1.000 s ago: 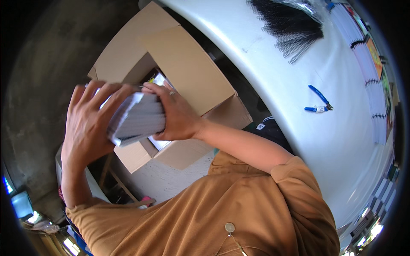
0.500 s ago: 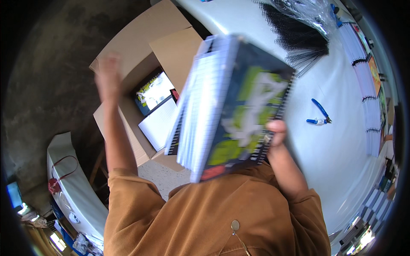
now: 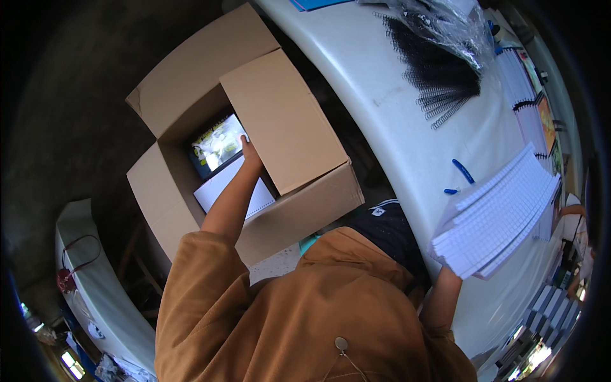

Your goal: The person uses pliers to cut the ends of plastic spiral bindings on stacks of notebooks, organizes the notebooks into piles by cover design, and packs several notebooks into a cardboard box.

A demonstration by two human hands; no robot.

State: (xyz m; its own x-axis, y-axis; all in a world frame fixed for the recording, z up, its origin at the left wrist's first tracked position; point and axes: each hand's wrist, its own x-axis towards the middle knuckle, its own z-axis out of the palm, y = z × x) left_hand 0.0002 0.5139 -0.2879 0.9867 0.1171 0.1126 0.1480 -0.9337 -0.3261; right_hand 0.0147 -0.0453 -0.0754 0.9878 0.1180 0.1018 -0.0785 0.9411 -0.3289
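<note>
My left hand (image 3: 249,148) reaches into an open cardboard box (image 3: 299,114). Its thumb rests by the edge of a spiral notebook (image 3: 219,143) with a dark, green and white cover; the other fingers are hidden. Beside that notebook, a white page-side-up pad (image 3: 258,198) lies in the box. On the right, a thick stack of notebooks with squared pages (image 3: 493,213) is held up over the table by my right hand, which is hidden beneath it; only the wrist (image 3: 447,281) shows.
Blue-handled pliers (image 3: 463,172) lie on the white-covered table (image 3: 375,95), partly covered by the notebook stack. Farther back are black spiral binding coils (image 3: 439,76) and clear plastic wrap (image 3: 445,25). More bound notebooks (image 3: 525,118) line the table's far right side.
My left hand has come down from above the box's left flap into the box. The right hand has swung the notebook stack away from the box to the right, over the table.
</note>
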